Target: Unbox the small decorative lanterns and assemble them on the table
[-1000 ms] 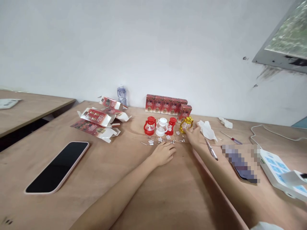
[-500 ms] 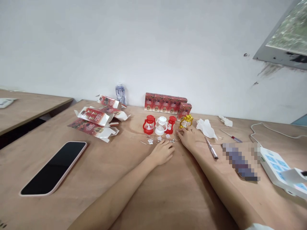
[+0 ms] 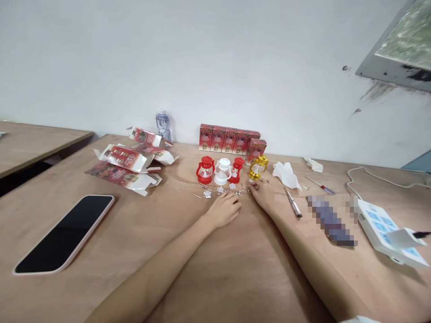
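Both hands are resting loosely open and empty on the tabletop (image 3: 235,278), left hand (image 3: 224,210) and right hand (image 3: 262,194) touching tiny metal parts (image 3: 220,192) before the gold lantern (image 3: 256,168), risking scattering them or toppling it.

small metal parts (image 3: 218,192) by the left hand (image 3: 224,209) too tiny to identify. right hand (image 3: 262,194) fingertips cover whatever they touch; grip unclear on both hands. pixelated patch (image 3: 332,220) hides an item on the surface (image 3: 235,269). phone (image 3: 63,233) cut at left edge. box print (image 3: 232,139) unreadable.
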### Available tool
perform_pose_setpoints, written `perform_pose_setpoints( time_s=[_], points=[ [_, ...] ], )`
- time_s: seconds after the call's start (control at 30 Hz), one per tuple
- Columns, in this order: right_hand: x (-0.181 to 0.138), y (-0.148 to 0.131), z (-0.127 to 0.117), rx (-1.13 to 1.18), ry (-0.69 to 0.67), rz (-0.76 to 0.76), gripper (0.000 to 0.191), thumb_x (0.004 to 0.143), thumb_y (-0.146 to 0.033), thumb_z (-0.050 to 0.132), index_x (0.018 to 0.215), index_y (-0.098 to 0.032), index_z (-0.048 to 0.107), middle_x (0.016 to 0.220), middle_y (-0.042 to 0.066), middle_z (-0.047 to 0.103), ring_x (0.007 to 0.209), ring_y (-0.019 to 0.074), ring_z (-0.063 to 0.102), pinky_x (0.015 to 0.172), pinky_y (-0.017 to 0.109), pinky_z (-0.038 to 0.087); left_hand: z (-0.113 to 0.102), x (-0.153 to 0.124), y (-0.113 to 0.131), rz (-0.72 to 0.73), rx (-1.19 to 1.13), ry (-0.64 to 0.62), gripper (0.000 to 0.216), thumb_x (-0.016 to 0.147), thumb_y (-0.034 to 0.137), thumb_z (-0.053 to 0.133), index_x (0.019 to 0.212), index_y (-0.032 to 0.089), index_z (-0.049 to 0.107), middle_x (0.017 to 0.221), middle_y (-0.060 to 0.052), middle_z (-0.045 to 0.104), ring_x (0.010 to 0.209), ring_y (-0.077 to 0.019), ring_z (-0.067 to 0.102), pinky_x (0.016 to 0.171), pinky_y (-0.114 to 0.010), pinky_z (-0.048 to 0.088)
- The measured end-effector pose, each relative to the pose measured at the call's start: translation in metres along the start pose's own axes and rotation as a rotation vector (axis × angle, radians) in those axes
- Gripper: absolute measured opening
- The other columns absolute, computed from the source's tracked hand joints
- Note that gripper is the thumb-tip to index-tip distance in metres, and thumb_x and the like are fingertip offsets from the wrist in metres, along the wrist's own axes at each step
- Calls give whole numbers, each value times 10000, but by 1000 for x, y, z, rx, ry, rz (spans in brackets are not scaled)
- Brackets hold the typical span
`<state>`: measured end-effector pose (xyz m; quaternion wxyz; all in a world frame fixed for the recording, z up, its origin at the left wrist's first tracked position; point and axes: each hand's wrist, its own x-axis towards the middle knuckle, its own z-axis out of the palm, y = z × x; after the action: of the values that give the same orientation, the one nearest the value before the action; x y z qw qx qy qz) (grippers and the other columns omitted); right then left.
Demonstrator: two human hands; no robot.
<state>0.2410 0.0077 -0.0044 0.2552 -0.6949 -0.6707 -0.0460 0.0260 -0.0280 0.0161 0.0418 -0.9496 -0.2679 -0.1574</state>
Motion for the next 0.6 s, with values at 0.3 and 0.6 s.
perform_pose_setpoints(
  time_s=[0.3, 0.6],
  points=[
    [-4, 1, -1, -90, 35, 49, 195, 846, -297, 504, 877, -175, 653, 987, 106, 634, 948, 262, 535, 852, 384, 378, 0, -1, -1, 7, -8, 10, 111, 874, 185, 496, 889, 165, 604, 948, -67, 613, 934, -205, 534, 811, -333, 370],
    [-4, -3, -2, -154, 0, 41, 230, 873, -279, 469, 871, -160, 666, 990, 126, 642, 963, 271, 547, 864, 393, 359, 0, -2, 0, 0, -10, 7, 118, 871, 184, 497, 911, 164, 607, 952, -63, 617, 931, -204, 532, 809, -331, 369]
  ],
)
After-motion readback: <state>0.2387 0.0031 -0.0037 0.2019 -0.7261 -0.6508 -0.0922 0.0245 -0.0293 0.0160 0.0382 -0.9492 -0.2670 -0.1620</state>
